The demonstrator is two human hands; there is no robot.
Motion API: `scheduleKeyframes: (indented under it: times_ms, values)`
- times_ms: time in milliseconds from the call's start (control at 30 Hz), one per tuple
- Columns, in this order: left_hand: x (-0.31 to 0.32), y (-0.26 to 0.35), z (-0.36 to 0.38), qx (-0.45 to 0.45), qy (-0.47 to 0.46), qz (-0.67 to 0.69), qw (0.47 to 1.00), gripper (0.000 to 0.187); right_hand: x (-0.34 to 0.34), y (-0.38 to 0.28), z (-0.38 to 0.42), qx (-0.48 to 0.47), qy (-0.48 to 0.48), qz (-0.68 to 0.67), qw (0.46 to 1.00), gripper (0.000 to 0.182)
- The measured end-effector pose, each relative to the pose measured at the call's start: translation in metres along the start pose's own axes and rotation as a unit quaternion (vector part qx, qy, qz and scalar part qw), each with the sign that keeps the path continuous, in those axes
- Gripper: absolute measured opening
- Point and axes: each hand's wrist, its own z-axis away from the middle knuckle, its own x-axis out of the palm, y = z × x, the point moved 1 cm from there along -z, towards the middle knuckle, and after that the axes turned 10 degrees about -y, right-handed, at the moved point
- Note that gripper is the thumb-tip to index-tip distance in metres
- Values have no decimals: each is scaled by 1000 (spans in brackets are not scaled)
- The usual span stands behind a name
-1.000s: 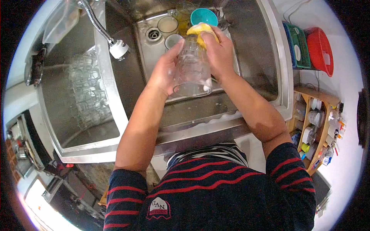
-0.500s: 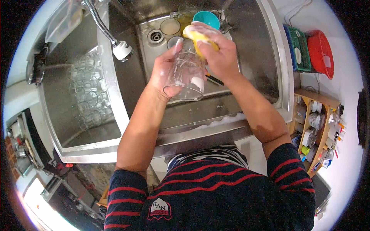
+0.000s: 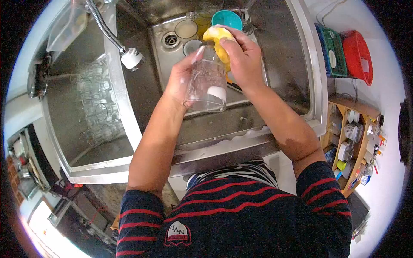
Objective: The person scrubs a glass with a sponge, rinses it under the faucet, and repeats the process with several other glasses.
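Observation:
My left hand is wrapped round a clear glass vessel, tilted with its wide mouth toward me over the sink. Streaks of suds cling to its wall, and a white patch shows near the mouth. In my right hand is a yellow sponge with white foam on it, pinched between thumb and fingers at the far end of the glass. Beyond my hands, a teal bowl and a glass of cloudy liquid stand on the basin floor. An orange-and-black item lies partly hidden behind my right wrist.
A drain lies at the sink's back left. The white spray head hangs from a flexible hose over the divider. Many clear glasses fill part of the left basin. At right are a red basket and a wooden dish shelf.
My right hand has drawn slightly down and left with the sponge, its fingers now curled more tightly. The glass has turned a little in my left hand, and less foam shows on it.

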Motion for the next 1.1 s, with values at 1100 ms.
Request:
scheduleKeyframes:
  times_ms: [1100]
  values:
    - [0,8,11,-79,-123,79,986,51,-5,-9,-9,-293,-72,245,921,28]
